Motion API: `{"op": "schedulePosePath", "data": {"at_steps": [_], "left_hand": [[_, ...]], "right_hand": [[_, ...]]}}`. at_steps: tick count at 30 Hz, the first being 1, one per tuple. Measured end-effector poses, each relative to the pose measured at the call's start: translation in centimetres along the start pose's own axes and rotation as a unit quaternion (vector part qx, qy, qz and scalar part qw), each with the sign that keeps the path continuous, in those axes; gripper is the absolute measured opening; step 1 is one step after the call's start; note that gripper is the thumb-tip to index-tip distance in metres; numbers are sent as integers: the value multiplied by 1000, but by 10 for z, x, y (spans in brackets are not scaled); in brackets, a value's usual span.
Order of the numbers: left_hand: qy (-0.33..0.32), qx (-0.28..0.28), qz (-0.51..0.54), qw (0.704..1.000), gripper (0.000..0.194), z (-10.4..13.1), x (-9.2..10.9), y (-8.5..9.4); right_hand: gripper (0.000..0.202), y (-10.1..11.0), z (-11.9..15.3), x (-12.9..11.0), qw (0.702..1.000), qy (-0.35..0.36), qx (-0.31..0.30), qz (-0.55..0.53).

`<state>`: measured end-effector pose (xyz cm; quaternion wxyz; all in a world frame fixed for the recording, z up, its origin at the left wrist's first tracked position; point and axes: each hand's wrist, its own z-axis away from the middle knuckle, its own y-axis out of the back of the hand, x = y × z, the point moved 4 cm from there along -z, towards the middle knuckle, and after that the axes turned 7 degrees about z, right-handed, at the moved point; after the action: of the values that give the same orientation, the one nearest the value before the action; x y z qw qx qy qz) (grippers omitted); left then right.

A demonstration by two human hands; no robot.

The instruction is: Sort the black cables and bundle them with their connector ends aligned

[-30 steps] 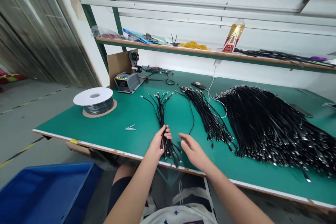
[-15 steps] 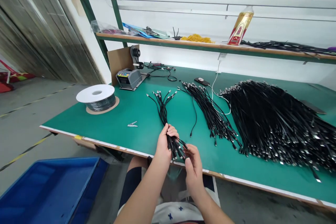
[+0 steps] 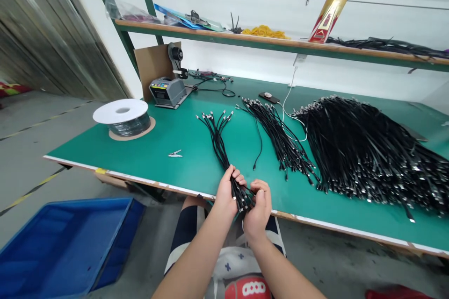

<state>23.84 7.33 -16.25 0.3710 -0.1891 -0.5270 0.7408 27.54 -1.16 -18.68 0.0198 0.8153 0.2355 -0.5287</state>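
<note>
A small bundle of black cables runs from the green table towards me, its far connectors fanned out. My left hand is wrapped round the bundle near its close end, over the table's front edge. Just right of it, my right hand has its fingers curled at the near connector ends, seemingly pinching some cables; the fingertips are partly hidden. A second bundle of black cables lies to the right, with one loose cable beside it. Farther right spreads a large pile of black cables.
On the table are a wire spool, a grey tape machine, small silver snips and a dark device with a white cord. A bottle stands on the shelf. A blue bin is lower left.
The view has tilted down. My left hand and the held bundle have shifted right, while my right hand's fingers have curled in closer to the near connector ends.
</note>
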Motion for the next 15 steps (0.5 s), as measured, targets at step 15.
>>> {"op": "schedulePosePath", "data": {"at_steps": [15], "left_hand": [[1, 31, 2, 1000, 28, 12, -5, 5]], "right_hand": [[27, 4, -4, -17, 957, 207, -150, 136]]}}
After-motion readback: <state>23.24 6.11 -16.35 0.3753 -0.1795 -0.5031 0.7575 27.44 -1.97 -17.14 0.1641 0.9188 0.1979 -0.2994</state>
